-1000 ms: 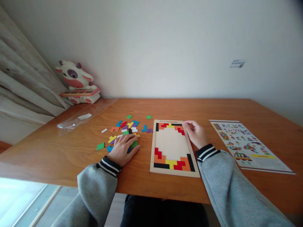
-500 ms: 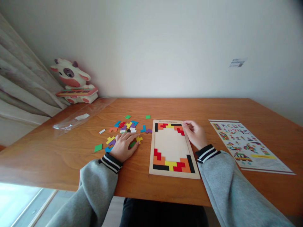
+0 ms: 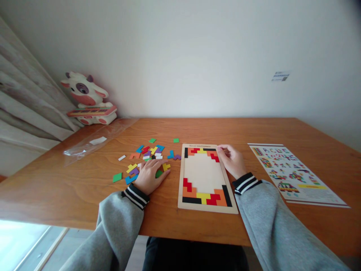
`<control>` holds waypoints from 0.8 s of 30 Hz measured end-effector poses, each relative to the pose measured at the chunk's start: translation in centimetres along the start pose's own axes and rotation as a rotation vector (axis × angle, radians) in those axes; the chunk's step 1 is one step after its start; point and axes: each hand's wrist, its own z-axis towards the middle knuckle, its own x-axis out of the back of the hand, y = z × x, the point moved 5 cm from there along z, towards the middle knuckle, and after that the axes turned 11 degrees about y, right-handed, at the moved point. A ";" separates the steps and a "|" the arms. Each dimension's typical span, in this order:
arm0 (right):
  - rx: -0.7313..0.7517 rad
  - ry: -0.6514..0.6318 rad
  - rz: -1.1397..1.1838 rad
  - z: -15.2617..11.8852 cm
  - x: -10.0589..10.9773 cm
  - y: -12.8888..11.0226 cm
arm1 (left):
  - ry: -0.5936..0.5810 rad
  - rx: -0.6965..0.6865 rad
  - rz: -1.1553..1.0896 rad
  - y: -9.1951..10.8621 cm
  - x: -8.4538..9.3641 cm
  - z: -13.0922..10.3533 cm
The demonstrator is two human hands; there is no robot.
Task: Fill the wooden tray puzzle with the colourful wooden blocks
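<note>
My left hand lies over the near side of a loose heap of coloured puzzle pieces, its fingers stretched out. Beside its thumb a green piece shows partly, and a yellow piece lies just past the fingers. A blue piece rests left of the wrist. At the upper right corner of a wooden puzzle board, my right hand has thumb and forefinger closed on the frame's edge. Inside the board, red, orange, yellow and black pieces line the top and bottom, around a bare middle.
A printed pattern sheet lies on the right of the wooden table. At the back left stand a cow toy with a keyboard and a clear plastic bag. Green squares lie behind the heap.
My left hand has shifted slightly right and toward me over the heap, uncovering more of the blue piece near its wrist. My right hand stays at the board's corner.
</note>
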 end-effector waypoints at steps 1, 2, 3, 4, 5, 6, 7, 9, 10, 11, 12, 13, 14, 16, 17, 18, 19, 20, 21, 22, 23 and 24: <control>-0.002 -0.001 -0.001 0.0 0.0 0.0 | 0.000 -0.002 -0.014 0.0 -0.1 0.0; -0.003 -0.002 -0.001 0.0 0.0 0.0 | 0.003 -0.005 -0.027 0.0 -0.1 0.0; -0.003 -0.003 -0.001 0.0 0.0 0.0 | 0.006 -0.010 -0.041 0.0 -0.1 0.0; -0.001 -0.003 -0.002 0.0 0.0 -0.1 | 0.009 -0.015 -0.053 0.1 -0.1 0.1; 0.002 -0.001 -0.003 0.0 0.0 -0.1 | 0.013 -0.021 -0.067 0.1 0.0 0.1; 0.006 0.000 -0.005 0.0 0.0 -0.1 | 0.018 -0.029 -0.083 0.1 0.0 0.2; 0.009 0.001 -0.005 0.0 0.0 -0.1 | 0.024 -0.038 -0.105 0.1 0.1 0.2; 0.015 0.000 -0.004 0.0 0.0 -0.1 | 0.041 -0.051 -0.156 0.3 0.3 0.3; 0.017 -0.002 -0.005 0.0 0.0 -0.1 | 0.056 -0.056 -0.182 0.4 0.4 0.4; 0.021 -0.005 -0.007 0.0 -0.1 -0.1 | 0.074 -0.061 -0.206 0.5 0.5 0.4; 0.024 -0.007 -0.011 0.0 -0.1 -0.1 | 0.092 -0.068 -0.226 0.7 0.6 0.3; 0.029 -0.007 -0.015 0.0 -0.1 -0.1 | 0.108 -0.079 -0.245 0.9 0.7 0.3; 0.034 -0.006 -0.018 0.0 -0.1 -0.1 | 0.122 -0.095 -0.262 1.2 0.7 0.3; 0.044 -0.004 -0.019 0.0 -0.1 -0.1 | 0.138 -0.140 -0.292 1.8 0.8 0.3; 0.048 -0.005 -0.016 0.0 -0.1 -0.1 | 0.143 -0.162 -0.303 2.0 0.8 0.3; 0.050 -0.008 -0.012 0.0 -0.1 -0.1 | 0.147 -0.181 -0.312 2.3 0.8 0.5; 0.051 -0.012 -0.008 0.0 -0.1 -0.1 | 0.148 -0.195 -0.318 2.6 0.7 0.7; 0.052 -0.015 -0.004 0.0 -0.2 -0.1 | 0.144 -0.201 -0.323 2.9 0.6 1.0; 0.053 -0.017 -0.002 0.0 -0.2 -0.1 | 0.135 -0.197 -0.331 3.2 0.4 1.5; 0.056 -0.019 -0.002 0.0 -0.2 -0.1 | 0.122 -0.189 -0.346 3.6 0.2 2.0; 0.058 -0.018 -0.003 0.0 -0.2 -0.1 | 0.109 -0.184 -0.365 4.1 -0.1 2.6; 0.058 -0.017 -0.007 0.0 -0.2 0.0 | 0.097 -0.190 -0.387 4.6 -0.3 3.2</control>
